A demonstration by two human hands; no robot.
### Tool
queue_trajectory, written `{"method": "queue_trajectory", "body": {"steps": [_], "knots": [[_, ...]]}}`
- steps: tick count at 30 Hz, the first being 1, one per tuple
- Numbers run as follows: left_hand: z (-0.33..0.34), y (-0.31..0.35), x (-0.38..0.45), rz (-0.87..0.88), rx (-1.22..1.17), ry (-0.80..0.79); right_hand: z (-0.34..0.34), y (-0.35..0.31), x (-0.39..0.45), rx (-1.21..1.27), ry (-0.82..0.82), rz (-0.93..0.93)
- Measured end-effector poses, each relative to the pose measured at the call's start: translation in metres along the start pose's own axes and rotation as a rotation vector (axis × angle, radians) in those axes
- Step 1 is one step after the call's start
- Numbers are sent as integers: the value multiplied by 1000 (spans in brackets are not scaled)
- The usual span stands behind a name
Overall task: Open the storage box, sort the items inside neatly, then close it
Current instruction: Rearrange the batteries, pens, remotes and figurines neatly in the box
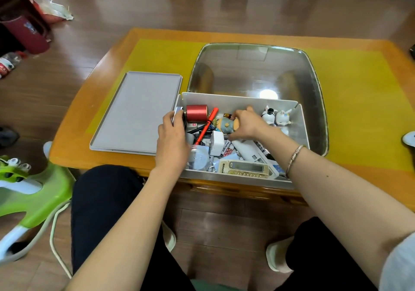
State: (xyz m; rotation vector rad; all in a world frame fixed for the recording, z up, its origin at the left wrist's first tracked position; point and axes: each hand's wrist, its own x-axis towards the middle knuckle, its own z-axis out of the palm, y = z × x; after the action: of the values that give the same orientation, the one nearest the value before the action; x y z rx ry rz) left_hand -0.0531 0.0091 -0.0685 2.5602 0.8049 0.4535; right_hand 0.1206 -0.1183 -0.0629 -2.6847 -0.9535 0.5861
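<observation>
The storage box (299, 120) sits open at the near edge of the wooden table (359, 102), its front wall just at the table's lip, right above my knees. From where I'm watching, its lid (137, 113) lies flat on the table just beside the box's left wall, underside up, and takes up most of the free surface on that side. Behind the box a glass inset (253, 70) fills the table's middle, and to the right I see a broad bare strip of yellow tabletop. Inside, the box is crowded: a beige remote (244, 169) lies along the front wall, a red spool (197, 113) stands against the back-left corner, two white rabbit figurines (276, 117) stand near the back-right corner with some bare floor beside them, and a red pen (206, 126) leans diagonally over the clutter. My left hand (171, 139) is at the box's left wall, fingers curled around a small silvery object (179, 113) at the rim. My right hand (244, 125) reaches into the middle and grips a small doll figure (226, 125).
</observation>
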Motion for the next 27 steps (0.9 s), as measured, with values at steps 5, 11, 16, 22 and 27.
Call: {"method": "queue_trajectory", "body": {"steps": [5, 11, 16, 22, 27], "knots": [[1, 0, 0, 1, 9, 2, 3, 2, -6, -29, 86, -103], [0, 0, 0, -25, 18, -12, -12, 10, -29, 217, 236, -159], [-2, 3, 1, -47, 39, -22, -39, 26, -56, 352, 299, -216], [-4, 25, 9, 87, 146, 95, -38, 64, -81, 420, 490, -126], [14, 67, 39, 334, -32, -229, -24, 86, -88, 500, 555, -99]]}}
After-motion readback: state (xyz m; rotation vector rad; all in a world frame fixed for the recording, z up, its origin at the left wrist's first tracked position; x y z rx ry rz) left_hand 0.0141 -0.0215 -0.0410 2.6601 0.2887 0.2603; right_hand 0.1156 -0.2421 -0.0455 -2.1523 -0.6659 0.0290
